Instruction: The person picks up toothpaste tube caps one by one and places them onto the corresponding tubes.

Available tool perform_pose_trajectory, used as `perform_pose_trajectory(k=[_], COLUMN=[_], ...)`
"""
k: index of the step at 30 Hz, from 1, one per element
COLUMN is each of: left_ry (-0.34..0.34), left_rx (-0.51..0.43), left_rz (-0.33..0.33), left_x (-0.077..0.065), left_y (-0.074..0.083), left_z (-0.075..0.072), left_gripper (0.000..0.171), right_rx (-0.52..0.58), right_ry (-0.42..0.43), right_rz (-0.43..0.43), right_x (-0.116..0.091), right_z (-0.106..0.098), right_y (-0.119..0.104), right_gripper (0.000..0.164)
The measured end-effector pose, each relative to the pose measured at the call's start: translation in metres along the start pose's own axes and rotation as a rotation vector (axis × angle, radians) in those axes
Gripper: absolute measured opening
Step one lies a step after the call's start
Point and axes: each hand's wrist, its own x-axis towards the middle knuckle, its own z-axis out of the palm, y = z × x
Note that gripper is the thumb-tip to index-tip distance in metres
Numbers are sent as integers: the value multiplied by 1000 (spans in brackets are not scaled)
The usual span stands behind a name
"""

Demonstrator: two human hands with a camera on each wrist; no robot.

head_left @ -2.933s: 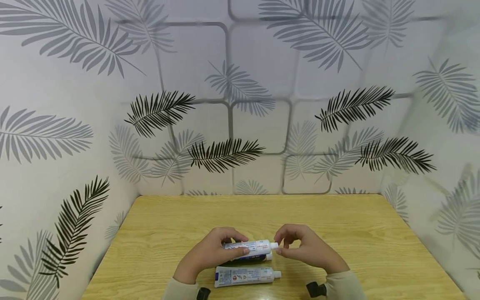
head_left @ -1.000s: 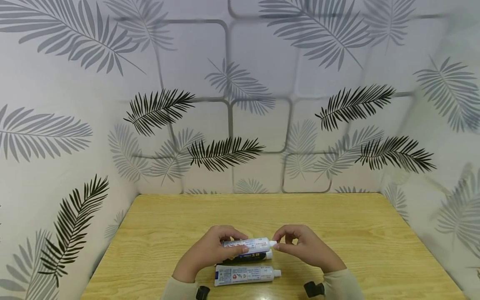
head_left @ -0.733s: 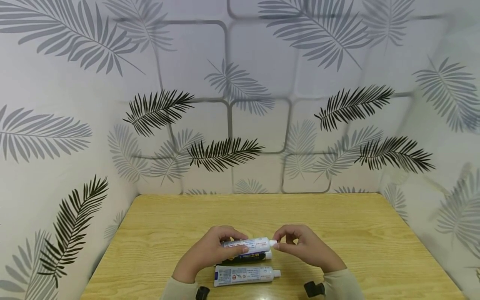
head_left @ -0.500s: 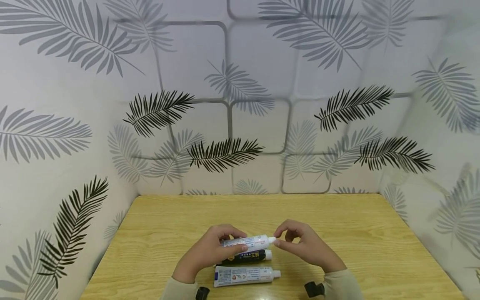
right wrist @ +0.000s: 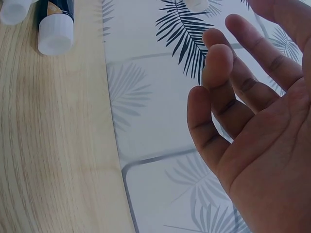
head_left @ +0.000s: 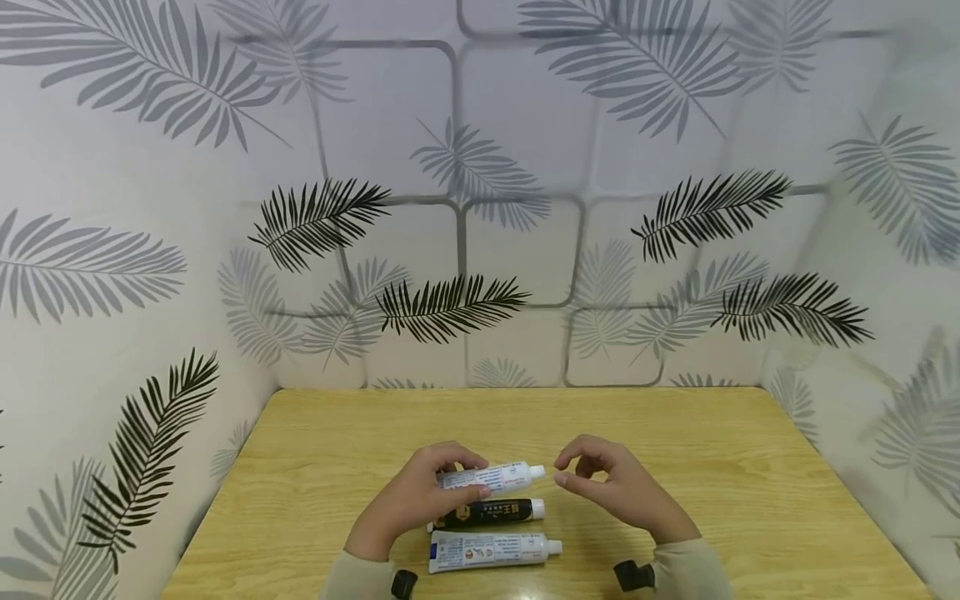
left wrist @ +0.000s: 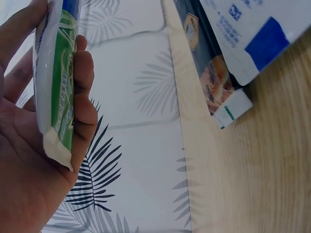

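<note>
My left hand (head_left: 420, 493) grips a white toothpaste tube (head_left: 504, 477) between thumb and fingers, its white cap pointing right. The left wrist view shows this tube's green and white side and its crimped end (left wrist: 59, 150). My right hand (head_left: 613, 485) is just right of the cap, fingers loosely bent with nothing between them; in the right wrist view its fingers (right wrist: 221, 102) are apart from each other. Nearer me, below the held tube, lies a black toothpaste tube (head_left: 501, 512) with a white cap. Nearest of all is a second white toothpaste tube (head_left: 491, 552), its cap also to the right.
The tubes lie on a wood-grain table (head_left: 675, 450). A pale wall (head_left: 517, 250) with leaf patterns stands along its back and both sides. Dark wrist straps (head_left: 633, 575) show at the sleeves.
The right hand has let go of the cap and moved a little right. The left hand has moved the held tube up and slightly left, showing more of the black tube.
</note>
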Motion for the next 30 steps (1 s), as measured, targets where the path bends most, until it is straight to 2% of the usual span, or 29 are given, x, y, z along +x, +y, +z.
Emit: perform_pose_trajectory(k=[8, 13, 18, 24, 30], left_ry=[-36, -80, -130, -184, -227], left_rx=[55, 50, 72, 46, 64], left_rz=[-22, -30, -36, -91, -116], left_x=[8, 17, 24, 30, 34], left_y=[-11, -21, -32, -40, -46], left_z=[0, -1, 0, 2, 4], left_gripper=[24, 24, 23, 23, 22], right_rx=[14, 23, 48, 13, 55], right_ry=[-17, -26, -56, -48, -60], right_rz=[28, 41, 7, 25, 46], right_x=[2, 2, 0, -4, -9], right_z=[1, -1, -2, -5, -5], right_y=[3, 6, 10, 13, 12], right_gripper=[13, 16, 27, 33, 38])
